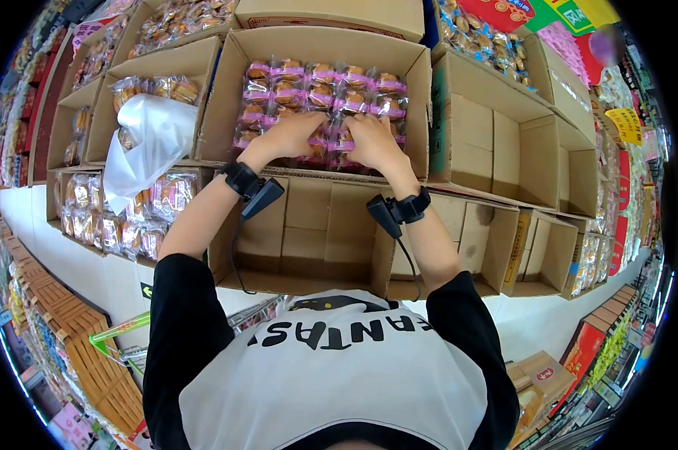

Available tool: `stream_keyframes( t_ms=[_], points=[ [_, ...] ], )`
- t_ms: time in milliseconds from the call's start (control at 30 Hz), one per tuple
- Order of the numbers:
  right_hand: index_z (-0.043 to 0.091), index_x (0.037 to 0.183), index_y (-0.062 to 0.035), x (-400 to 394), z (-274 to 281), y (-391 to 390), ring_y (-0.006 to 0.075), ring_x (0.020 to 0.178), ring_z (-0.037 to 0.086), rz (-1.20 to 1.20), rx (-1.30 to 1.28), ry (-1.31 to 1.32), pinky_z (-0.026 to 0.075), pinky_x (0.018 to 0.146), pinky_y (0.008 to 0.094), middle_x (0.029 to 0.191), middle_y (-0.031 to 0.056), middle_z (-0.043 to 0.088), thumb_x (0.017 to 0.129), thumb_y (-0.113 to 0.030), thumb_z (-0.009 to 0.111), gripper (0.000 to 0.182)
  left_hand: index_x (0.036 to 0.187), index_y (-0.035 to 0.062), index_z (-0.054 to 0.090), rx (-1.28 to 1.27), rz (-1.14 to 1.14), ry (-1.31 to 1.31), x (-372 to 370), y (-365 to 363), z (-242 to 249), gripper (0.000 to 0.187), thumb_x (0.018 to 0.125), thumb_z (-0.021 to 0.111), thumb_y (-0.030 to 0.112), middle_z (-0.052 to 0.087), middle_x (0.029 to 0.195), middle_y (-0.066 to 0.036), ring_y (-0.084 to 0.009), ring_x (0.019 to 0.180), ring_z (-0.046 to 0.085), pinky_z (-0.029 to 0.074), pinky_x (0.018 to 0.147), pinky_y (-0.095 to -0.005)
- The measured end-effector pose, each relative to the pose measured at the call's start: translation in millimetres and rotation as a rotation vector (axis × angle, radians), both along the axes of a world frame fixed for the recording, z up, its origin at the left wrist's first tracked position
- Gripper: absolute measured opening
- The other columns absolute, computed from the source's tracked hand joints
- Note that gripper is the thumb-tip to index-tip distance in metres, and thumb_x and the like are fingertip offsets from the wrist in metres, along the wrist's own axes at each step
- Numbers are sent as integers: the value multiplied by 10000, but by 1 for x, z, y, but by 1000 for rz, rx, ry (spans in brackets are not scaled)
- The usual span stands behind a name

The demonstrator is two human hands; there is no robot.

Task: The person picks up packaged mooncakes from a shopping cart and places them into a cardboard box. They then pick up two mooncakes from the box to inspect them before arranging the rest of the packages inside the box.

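Round golden-brown cakes in clear wrappers with pink bands (322, 95) stand in rows inside a large cardboard box (226, 97). My left hand (298, 135) reaches over the box's near wall, its fingers curled on wrapped cakes in the front rows. To its right, my right hand (375, 142) presses on the same rows with bent fingers. A few packets show in the narrow gap between both hands. My fingertips are partly hidden among the wrappers. Each wrist wears a black strap with a dark device and a cable.
Bare-bottomed cardboard boxes (305, 232) stand nearest me, with another box (474, 142) to the right. A white plastic bag (148, 139) drapes over packaged goods at left. Blue-marked packets (481, 37) fill a back-right box. A green-handled shopping cart (121, 330) stands at lower left.
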State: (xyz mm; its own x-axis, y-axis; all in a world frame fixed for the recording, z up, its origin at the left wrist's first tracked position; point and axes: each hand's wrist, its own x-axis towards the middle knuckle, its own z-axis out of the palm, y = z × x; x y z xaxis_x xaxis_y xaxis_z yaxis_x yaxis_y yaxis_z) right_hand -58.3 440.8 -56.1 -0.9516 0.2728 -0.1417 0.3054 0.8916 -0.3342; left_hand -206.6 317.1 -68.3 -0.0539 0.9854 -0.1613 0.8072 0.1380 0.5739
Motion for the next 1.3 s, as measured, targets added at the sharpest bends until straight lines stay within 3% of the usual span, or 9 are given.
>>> stream_keyframes(
  t_ms=[233,600,833,1133,1233,1300],
  points=[
    [546,929,17,4,-20,-4,312,988,503,29,12,-93,465,775,411,999,145,551,630,-63,626,319,1127,20,387,-186,-48,33,11,6,-16,569,639,672,90,533,1004,-180,-335,928,517,417,777,-394],
    [525,935,46,1,-44,-9,368,1031,453,94,4,-4,477,758,410,1030,211,501,659,-41,605,301,1191,-27,354,-108,-94,193,16,3,-34,638,617,630,16,417,1187,-199,-391,1038,436,395,862,-402],
    [523,927,61,2,-47,-8,379,1030,445,108,14,25,467,784,403,1026,233,479,650,-8,591,293,1189,-17,366,-44,-113,235,14,3,-45,638,603,617,-17,399,1193,-190,-392,1038,419,374,883,-405],
    [515,954,33,2,-22,-10,355,1032,448,14,-73,-13,456,806,404,1027,206,488,637,1,590,327,1183,45,396,-34,55,199,15,1,-35,650,583,631,-41,405,1118,-188,-386,1047,368,374,859,-414],
    [535,907,20,3,-18,-8,329,967,499,-14,-92,27,467,770,400,988,183,513,631,-11,598,285,1154,33,422,-33,132,150,16,0,-26,580,608,609,-28,420,1049,-212,-402,1015,386,377,839,-413],
    [543,878,23,3,-15,-7,331,913,527,-27,-132,-4,472,745,402,949,185,530,641,-30,595,248,1017,34,453,-42,220,1,12,-1,-26,455,604,630,-36,417,1024,-176,-342,969,432,388,807,-379]
  ],
)
